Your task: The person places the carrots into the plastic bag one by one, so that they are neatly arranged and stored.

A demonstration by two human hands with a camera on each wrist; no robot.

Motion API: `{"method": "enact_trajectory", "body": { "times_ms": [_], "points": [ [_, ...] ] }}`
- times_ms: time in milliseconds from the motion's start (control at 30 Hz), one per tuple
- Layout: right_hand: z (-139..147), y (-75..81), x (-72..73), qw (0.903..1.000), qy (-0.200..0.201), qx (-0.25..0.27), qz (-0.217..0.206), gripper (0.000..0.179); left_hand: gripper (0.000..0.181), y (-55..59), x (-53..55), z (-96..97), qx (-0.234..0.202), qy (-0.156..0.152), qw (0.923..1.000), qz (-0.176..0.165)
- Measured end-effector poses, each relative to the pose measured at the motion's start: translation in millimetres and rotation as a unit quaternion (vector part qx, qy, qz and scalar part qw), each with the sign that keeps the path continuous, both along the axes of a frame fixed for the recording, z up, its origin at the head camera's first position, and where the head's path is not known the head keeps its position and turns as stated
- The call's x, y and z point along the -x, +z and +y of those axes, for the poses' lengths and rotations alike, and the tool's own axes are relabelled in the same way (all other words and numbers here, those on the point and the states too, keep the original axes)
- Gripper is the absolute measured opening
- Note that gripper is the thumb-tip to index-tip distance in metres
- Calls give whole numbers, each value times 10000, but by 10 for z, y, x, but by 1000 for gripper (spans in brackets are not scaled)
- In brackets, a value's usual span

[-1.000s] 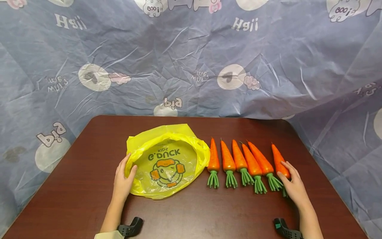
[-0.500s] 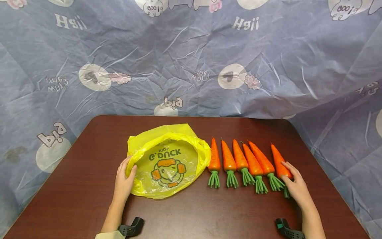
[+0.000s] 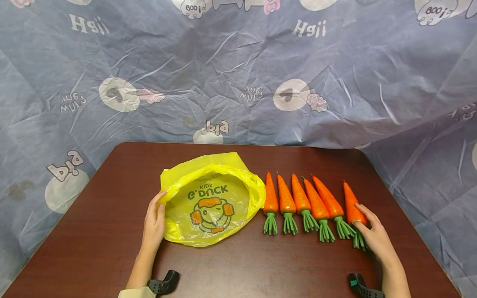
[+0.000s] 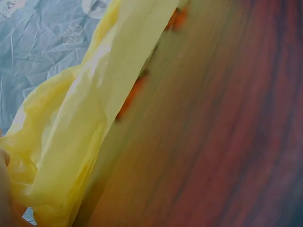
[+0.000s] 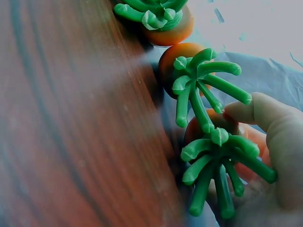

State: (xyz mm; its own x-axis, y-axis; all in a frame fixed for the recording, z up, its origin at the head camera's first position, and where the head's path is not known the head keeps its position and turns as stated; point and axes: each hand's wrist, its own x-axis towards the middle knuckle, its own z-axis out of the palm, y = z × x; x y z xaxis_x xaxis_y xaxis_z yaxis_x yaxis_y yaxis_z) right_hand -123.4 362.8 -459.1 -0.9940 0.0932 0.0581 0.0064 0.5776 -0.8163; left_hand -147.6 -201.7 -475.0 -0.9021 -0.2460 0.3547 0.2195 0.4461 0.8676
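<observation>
A yellow plastic bag lies with its mouth spread toward me in the head view, a duck print showing inside. My left hand pinches its left rim; in the left wrist view only a bit of the thumb shows beside the crumpled yellow film. Farthest right in a row lies an orange carrot with green stalks. My right hand holds it near its thick end, thumb on one side and fingers on the other. In the right wrist view its green stalks partly cover the fingers.
Several more carrots lie side by side between the bag and the held one, stalks toward me. All rest on a dark brown table. A blue-grey printed cloth hangs behind the table.
The left thumb has drawn back from inside the bag's mouth to its rim. My right hand and its carrot have shifted slightly right and nearer, with more of the stalks showing.
</observation>
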Motion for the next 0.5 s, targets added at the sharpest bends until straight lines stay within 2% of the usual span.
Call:
{"method": "enact_trajectory", "body": {
  "times_ms": [133,233,367,500],
  "points": [
    [-3,3,-2,10000,15,51,8,57,29,-16,1,-2,-396,-145,9990,164],
    [-6,7,-7,9999,40,88,37,57,29,-26,5,-4,-430,-208,9986,204],
    [-3,10,-16,10000,10,33,75,57,31,-13,1,4,-385,-241,9990,-5],
    [-7,27,-16,9993,-290,-236,26,57,31,6,-12,15,-481,-241,9982,-250]
  ]
}}
